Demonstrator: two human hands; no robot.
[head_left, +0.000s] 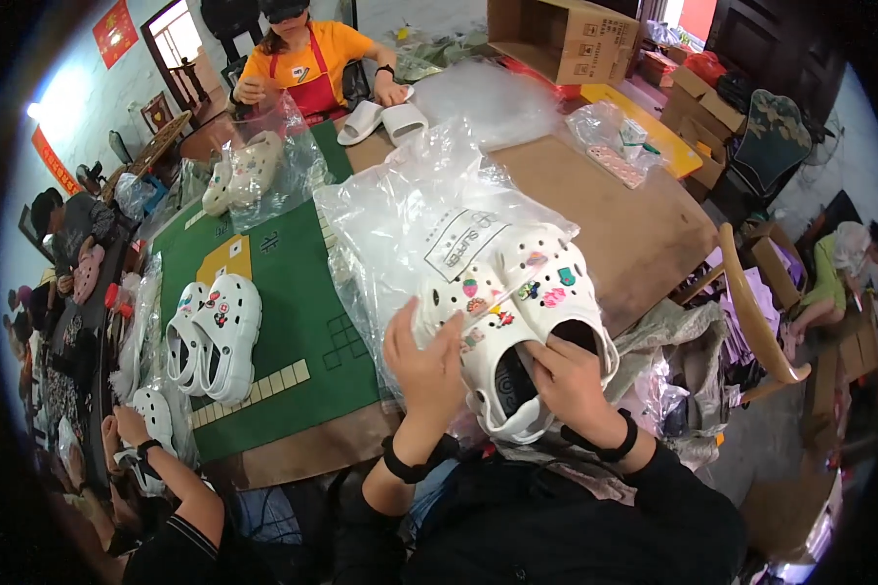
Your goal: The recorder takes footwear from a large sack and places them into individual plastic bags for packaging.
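Green-topped table: white clogs partly inside a clear bag.
Colourful charms dot them; right hand grips the clogs, left hand loosely spread.

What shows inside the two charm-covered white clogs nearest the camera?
The left clog shows a dark, patterned footbed; the right clog looks dark inside, partly covered by the right hand. Inside both, the toe ends are hidden under the uppers.
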